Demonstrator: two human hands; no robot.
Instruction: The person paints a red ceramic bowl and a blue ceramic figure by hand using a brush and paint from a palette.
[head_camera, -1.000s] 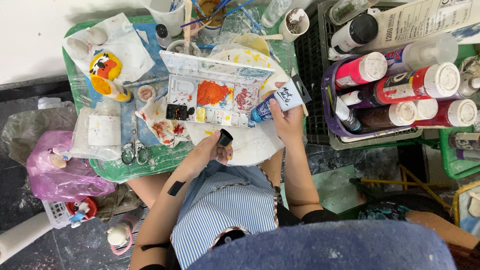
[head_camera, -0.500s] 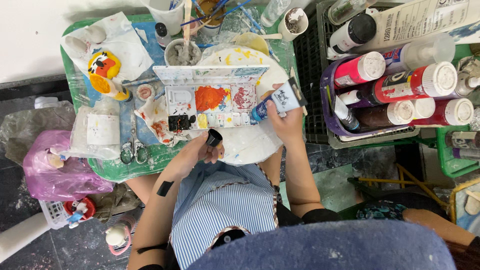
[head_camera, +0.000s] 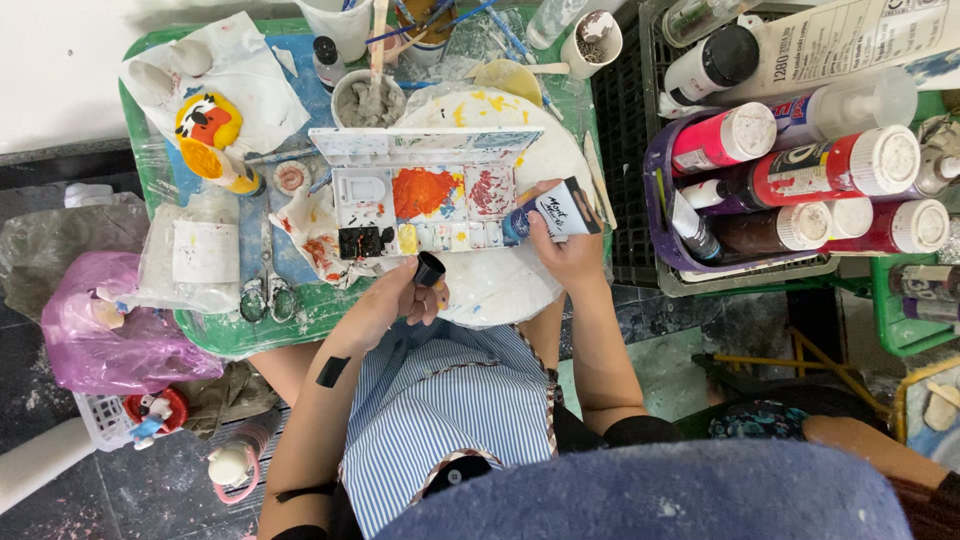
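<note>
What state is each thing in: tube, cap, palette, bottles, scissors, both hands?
paint tube: uncapped, nozzle over the palette, held in right hand.
black cap: off the tube, held in left hand.
palette box: open, lid tilted back, wells smeared orange, red and black.
paint bottles: capped, lying in the purple basket.
scissors: closed, flat on the green tray.

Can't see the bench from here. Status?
Left hand holds black cap. Right hand holds paint tube, nozzle over palette. Nothing between.
</note>
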